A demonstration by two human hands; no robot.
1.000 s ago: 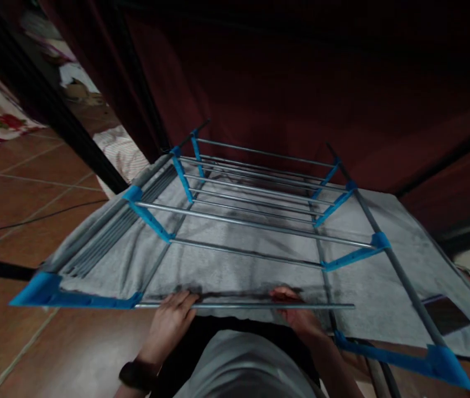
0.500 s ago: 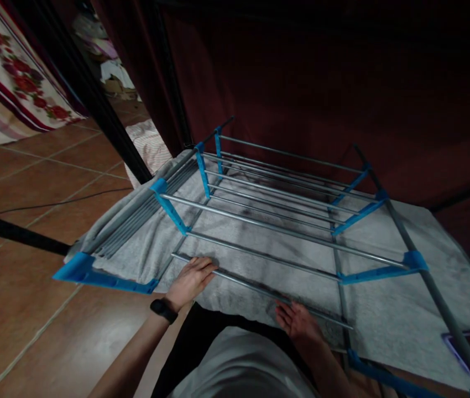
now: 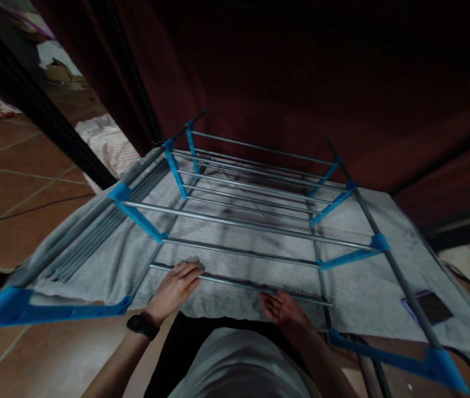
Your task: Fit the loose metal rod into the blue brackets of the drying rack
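My left hand (image 3: 179, 287), with a black band on its wrist, is closed from above over a loose grey metal rod (image 3: 230, 282). My right hand (image 3: 283, 310) is turned palm up, its curled fingers holding the same rod from below further right. Both rod ends are free, lying just inside the lower side tubes of a rack frame. That frame has grey tubes and blue plastic brackets (image 3: 144, 218), with several metal crossbars (image 3: 243, 224) fitted between its two sides. A blue end bracket (image 3: 61, 314) juts out at the lower left, another blue end bracket (image 3: 401, 359) at the lower right.
A grey blanket (image 3: 218, 307) covers the surface under the frame. Several loose rods (image 3: 110, 232) lie together at the left. A phone (image 3: 429, 307) rests at the right beside the frame's tube. Dark red curtain (image 3: 260, 83) hangs behind; black poles (image 3: 44, 99) stand at the left.
The view has swung right, so the frame and both hands sit further left. Both hands stay on the rod, which looks little moved against the frame.
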